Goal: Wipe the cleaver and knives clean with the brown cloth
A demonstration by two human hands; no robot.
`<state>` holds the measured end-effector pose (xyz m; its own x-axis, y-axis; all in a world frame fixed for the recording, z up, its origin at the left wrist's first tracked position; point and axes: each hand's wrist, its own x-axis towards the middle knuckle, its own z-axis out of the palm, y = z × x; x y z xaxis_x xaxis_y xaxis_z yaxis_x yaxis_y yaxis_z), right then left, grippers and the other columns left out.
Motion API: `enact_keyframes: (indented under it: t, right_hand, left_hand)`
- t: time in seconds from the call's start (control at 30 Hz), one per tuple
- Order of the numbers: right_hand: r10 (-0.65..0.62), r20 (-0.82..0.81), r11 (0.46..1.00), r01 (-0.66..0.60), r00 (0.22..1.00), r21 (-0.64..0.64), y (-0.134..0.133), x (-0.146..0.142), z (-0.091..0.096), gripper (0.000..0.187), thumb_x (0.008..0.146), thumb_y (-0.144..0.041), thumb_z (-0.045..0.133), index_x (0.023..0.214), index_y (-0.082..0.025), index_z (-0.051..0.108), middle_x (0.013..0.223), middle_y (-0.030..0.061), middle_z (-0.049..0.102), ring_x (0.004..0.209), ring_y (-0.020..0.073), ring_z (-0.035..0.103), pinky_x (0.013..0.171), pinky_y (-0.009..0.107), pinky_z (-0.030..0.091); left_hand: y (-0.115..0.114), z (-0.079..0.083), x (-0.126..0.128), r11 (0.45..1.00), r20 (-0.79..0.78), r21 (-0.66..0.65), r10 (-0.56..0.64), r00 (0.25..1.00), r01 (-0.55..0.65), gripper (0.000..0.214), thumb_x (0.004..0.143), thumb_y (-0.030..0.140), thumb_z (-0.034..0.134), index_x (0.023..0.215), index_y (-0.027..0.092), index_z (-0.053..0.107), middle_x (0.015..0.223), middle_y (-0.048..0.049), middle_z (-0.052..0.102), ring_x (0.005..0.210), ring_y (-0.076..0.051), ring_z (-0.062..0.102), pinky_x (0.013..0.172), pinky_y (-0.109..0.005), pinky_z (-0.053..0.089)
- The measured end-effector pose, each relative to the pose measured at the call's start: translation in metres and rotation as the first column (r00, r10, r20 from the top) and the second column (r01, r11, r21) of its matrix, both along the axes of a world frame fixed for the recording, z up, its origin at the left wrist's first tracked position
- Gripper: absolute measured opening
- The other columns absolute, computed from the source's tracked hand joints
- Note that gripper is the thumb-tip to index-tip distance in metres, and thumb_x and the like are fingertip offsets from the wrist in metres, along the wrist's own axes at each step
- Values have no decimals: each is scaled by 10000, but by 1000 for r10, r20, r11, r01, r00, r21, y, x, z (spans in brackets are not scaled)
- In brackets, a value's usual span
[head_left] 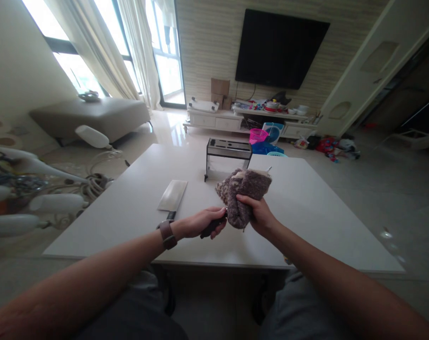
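My left hand (209, 222) is closed around the black handle of a knife (210, 228). Its blade is wrapped in a brown-grey fluffy cloth (240, 215), and only a bit of metal peeks out past the cloth's upper right edge. My right hand (259, 212) grips that cloth from the right, folded over the blade. Just left of my left wrist a cleaver (174, 195) lies flat on the white table (288, 245), its black handle partly behind my wrist. Beyond the cloth stands a knife rack (228, 146) with slots in its top.
Beyond the table are a pink basket (258, 136) and a low white cabinet (214, 121) crowded with household items. A grey bench (94, 115) is by the window. Cables and white appliance parts (55, 203) sit close to the table's left side.
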<state>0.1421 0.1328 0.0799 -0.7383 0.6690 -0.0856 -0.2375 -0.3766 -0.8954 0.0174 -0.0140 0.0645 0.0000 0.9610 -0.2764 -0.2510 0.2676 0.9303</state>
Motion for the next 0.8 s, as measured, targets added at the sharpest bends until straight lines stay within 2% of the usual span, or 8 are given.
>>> enact_keyframes:
  t: [0.07,0.17,0.3,0.5,0.67,0.8]
  right_hand:
    - [9,22,998,-10,1000,56,-10,0,-5,489,576,-203,883,1042,-181,737,1039,62,787,978,272,720,919,417,571]
    - [-67,52,990,60,996,130,-15,-2,-10,508,545,-204,896,1028,-175,742,1024,67,788,955,274,715,895,424,571]
    - [-148,36,983,143,988,113,-9,-5,-7,471,544,-203,894,989,-164,746,1004,73,791,930,275,723,874,425,584]
    - [-284,-59,958,286,957,35,29,-7,10,426,554,-156,870,962,-171,747,960,54,797,893,261,741,821,401,627]
    - [-462,-112,887,458,880,-61,73,0,19,370,571,-114,836,924,-162,738,962,48,793,838,215,745,755,345,652]
    - [-445,-118,896,439,888,-69,83,4,16,379,605,-132,830,969,-164,729,973,44,789,839,201,747,739,322,654]
  left_hand:
    - [0,-3,0,998,19,-52,25,999,-24,363,916,541,536,849,192,461,636,31,512,519,-109,502,513,-233,409]
    - [1,-5,0,995,-35,-77,57,998,-60,311,892,484,566,867,187,479,644,33,516,539,-109,512,549,-238,430]
    - [3,5,1,995,-99,-32,87,991,-91,344,907,525,541,861,190,479,646,45,486,536,-94,470,523,-218,376]
    - [5,20,5,995,-117,51,95,989,-90,319,880,472,630,879,195,471,628,75,410,525,-80,395,500,-214,315]
    - [5,15,3,997,-176,64,62,983,-51,319,888,472,617,953,175,524,615,74,414,519,-83,386,494,-217,312]
    - [4,10,0,997,-234,78,31,972,-13,358,927,514,536,927,156,548,621,48,462,518,-89,422,510,-226,338]
